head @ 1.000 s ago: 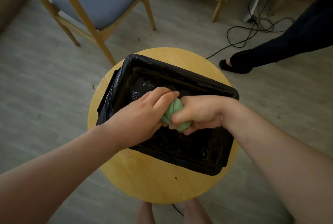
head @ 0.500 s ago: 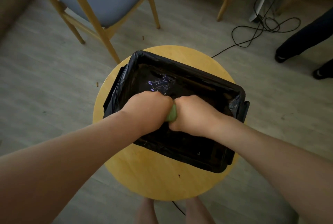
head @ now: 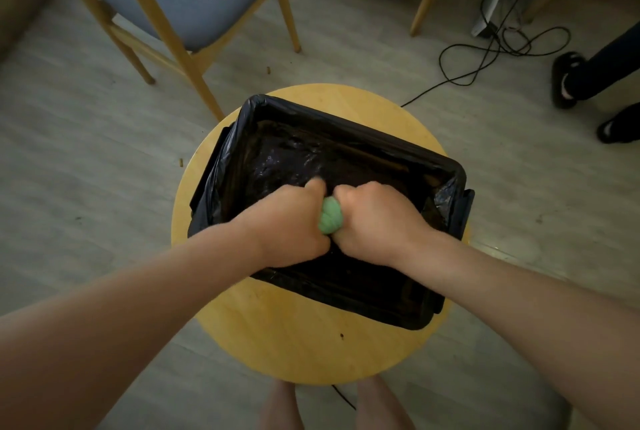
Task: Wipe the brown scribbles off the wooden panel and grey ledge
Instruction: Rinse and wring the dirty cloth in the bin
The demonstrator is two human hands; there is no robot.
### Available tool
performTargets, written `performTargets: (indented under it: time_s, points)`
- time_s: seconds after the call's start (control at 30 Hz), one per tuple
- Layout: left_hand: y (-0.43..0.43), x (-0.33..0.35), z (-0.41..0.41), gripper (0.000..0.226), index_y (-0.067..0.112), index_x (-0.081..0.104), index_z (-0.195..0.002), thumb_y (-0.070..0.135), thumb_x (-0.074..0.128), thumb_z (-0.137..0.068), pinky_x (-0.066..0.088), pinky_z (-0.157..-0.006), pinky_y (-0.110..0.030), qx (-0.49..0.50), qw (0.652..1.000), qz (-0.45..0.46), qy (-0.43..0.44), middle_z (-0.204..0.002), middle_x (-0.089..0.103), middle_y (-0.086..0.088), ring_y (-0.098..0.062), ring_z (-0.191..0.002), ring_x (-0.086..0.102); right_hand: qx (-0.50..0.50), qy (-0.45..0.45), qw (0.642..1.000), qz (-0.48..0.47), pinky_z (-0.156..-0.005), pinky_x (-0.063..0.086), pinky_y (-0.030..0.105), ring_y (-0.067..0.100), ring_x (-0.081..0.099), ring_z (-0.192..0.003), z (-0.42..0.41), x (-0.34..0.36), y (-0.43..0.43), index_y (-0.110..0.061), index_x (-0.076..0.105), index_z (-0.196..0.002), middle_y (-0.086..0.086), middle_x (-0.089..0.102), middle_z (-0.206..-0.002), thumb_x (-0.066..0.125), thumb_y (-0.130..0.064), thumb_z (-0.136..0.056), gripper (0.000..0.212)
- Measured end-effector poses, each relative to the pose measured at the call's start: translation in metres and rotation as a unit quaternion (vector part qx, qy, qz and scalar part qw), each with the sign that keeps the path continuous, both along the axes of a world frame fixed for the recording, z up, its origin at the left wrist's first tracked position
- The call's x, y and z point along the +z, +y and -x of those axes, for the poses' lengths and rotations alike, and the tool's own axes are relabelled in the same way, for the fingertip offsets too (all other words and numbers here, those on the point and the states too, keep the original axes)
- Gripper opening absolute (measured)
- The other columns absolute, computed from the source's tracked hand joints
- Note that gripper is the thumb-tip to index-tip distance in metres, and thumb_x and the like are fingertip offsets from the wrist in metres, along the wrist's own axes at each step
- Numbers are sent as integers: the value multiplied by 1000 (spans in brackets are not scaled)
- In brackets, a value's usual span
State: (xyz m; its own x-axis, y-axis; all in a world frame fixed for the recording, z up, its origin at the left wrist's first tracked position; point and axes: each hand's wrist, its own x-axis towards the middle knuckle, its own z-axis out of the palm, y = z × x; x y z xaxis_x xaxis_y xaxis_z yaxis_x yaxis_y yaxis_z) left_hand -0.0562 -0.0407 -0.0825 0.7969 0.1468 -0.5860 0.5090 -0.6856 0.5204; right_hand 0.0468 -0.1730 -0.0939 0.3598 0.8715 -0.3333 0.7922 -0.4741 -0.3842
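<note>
my left grip (head: 294, 222) and right grip (head: 375, 222) clench the green cloth (head: 330, 220) over the bag-lined tub (head: 349, 133), wringing it i judge; next, wipe the scribbles.

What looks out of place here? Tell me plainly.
The bag-lined black tub sits skewed on the round wooden table, its right corner at or past the rim. Brown crumbs lie on the floor left of the table, and a loose black cable sprawls beyond it.
</note>
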Motion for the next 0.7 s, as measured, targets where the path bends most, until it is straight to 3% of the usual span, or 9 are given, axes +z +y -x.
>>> performTargets:
  time_s: [0.07, 0.13, 0.23, 0.3, 0.4, 0.47, 0.53, 0.63, 0.7]
  points:
    - [0, -4, 13, 61, 22, 35, -136, 25, 70, -85, 57, -63, -36, -11, 986, -72, -147, -123, 56, -2, -26, -85, 68, -58, 109, 990, 64, -52, 46, 33, 19, 65, -66, -7, 7, 7, -21, 56, -76, -3, 64, -71, 63, -29, -88, 16]
    - [2, -11, 26, 67, 18, 33, -146, 23, 66, -88, 60, -61, -42, -49, 952, -142, -266, -142, 43, -9, -31, -87, 69, -122, 220, 963, 101, -50, 42, 32, 16, 59, -57, -15, 12, 12, -13, 63, -77, -2, 64, -67, 69, -25, -85, 16]
    - [7, -17, 34, 72, 9, 30, -156, 13, 62, -92, 61, -88, -43, -114, 927, -156, -323, -158, 32, -14, -34, -127, 57, -212, 463, 837, 202, -46, 22, 29, 15, 32, -48, -30, 18, 11, -12, 60, -92, 1, 44, -61, 74, -19, -86, 17]
    - [13, -17, 33, 85, 10, 20, -162, 15, 69, -92, 53, -105, -41, -169, 922, -135, -322, -159, 32, -11, -31, -136, 49, -213, 579, 739, 272, -47, 13, 24, 9, 23, -49, -35, 24, 10, -16, 57, -96, -2, 37, -63, 70, -21, -92, 15]
    - [20, -14, 22, 96, 16, 11, -164, 33, 69, -90, 59, -89, -38, -172, 930, -123, -301, -131, 52, -6, -21, -111, 60, -199, 631, 683, 311, -44, 11, 19, 5, 23, -46, -32, 27, 13, -21, 53, -77, -5, 37, -64, 68, -27, -96, 25]
    - [21, -8, 12, 93, 16, 20, -160, 34, 72, -85, 61, -68, -40, -163, 930, -178, -276, -108, 62, -6, -22, -87, 66, -193, 613, 705, 299, -42, 13, 20, 6, 22, -47, -27, 31, 17, -22, 51, -74, -5, 37, -62, 70, -29, -95, 29]
    - [22, 1, -1, 66, 13, 44, -142, 32, 72, -87, 54, -53, -38, -189, 915, -270, -231, -89, 61, -2, -24, -68, 63, -189, 536, 778, 267, -42, 17, 23, 10, 26, -46, -22, 32, 22, -21, 54, -76, -4, 40, -59, 73, -28, -92, 27]
    - [19, 13, -14, 19, 19, 54, -110, 31, 56, -96, 44, -59, -33, -232, 914, -312, -118, -73, 41, 8, -22, -65, 49, -120, 309, 919, 214, -45, 34, 29, 18, 50, -50, -12, 29, 28, -15, 65, -80, 1, 57, -61, 74, -28, -87, 18]
    - [15, 14, -18, 7, 22, 58, -98, 27, 56, -93, 46, -62, -34, -221, 930, -285, -77, -71, 41, 8, -20, -67, 50, -43, 172, 968, 176, -52, 43, 31, 24, 62, -63, -3, 24, 30, -16, 67, -79, 3, 65, -70, 65, -28, -89, 16]
